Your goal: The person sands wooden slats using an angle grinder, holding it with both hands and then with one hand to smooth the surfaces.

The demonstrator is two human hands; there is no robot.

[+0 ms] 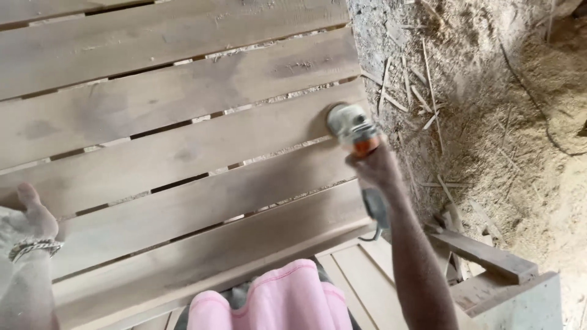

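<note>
Head view. The right hand is closed around the body of a grey handheld angle grinder with an orange band. Its disc end rests on the right end of a row of pale, dusty wooden boards laid side by side with narrow gaps. The grinder's dark rear handle and cable hang down behind the wrist.

The left hand, with a metal bracelet at the wrist, lies on the lower-left board. Its thumb points up; whether the fingers are spread or curled cannot be told, since the frame edge cuts them off.

For a sound pass, judge as follows: keep the disc flat to the board face, run along the grain, and lift clear of each gap so the disc does not catch an edge.

Edges and room: the boards end just right of the grinder, above sawdust-covered ground strewn with wood splinters. Open board surface lies to the left. Below the right arm, loose timber offcuts and pink cloth crowd the near side.
</note>
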